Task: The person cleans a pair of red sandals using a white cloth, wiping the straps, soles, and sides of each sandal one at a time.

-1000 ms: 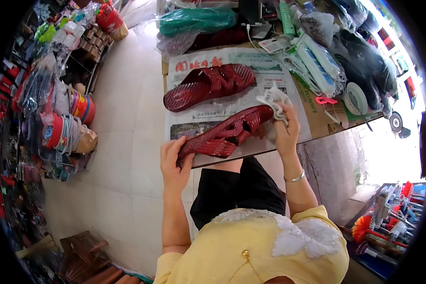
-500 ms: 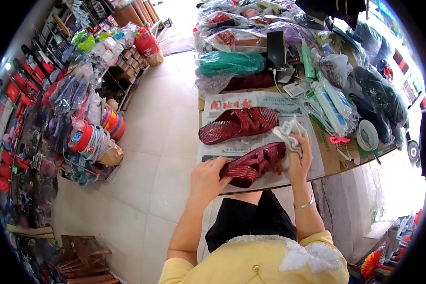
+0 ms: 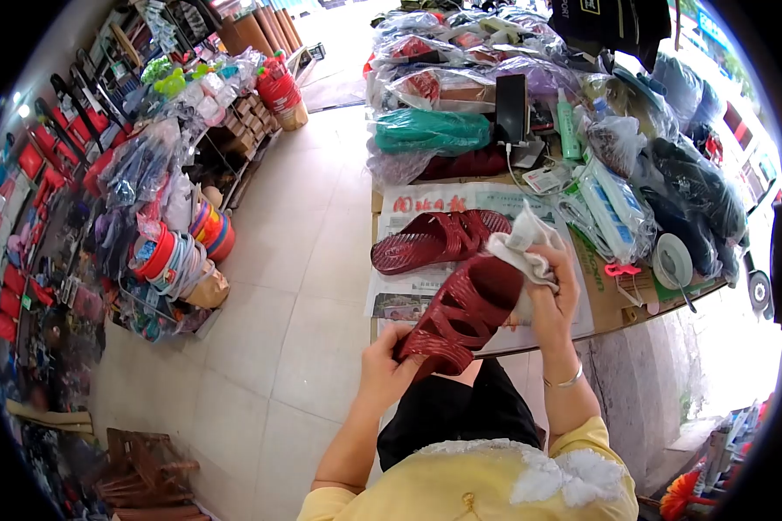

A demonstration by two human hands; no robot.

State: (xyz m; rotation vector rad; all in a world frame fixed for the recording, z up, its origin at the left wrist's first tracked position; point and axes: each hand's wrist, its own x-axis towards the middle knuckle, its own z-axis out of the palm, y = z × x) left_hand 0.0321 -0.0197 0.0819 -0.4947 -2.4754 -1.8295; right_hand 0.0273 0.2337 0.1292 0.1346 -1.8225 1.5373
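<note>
My left hand [image 3: 382, 373] grips one end of a dark red plastic sandal [image 3: 462, 314], held tilted above the table's near edge. My right hand [image 3: 554, 295] holds a white cloth [image 3: 521, 243] pressed against the sandal's far end. A silver bangle [image 3: 569, 379] circles my right wrist. The matching red sandal [image 3: 426, 241] lies flat on a newspaper [image 3: 408, 295] spread over the table.
Bagged goods, a green bundle [image 3: 430, 130], a black phone [image 3: 511, 106] and a tape roll [image 3: 672, 255] crowd the table behind. Shelves with colourful wares [image 3: 161, 234] line the left side. Pale floor tiles [image 3: 295, 286] lie between. A wooden stool [image 3: 143, 473] stands at bottom left.
The sandal in my hands has been lifted off the newspaper and tipped up steeper, its near end now below the table edge. My right hand with the cloth stays at its far end.
</note>
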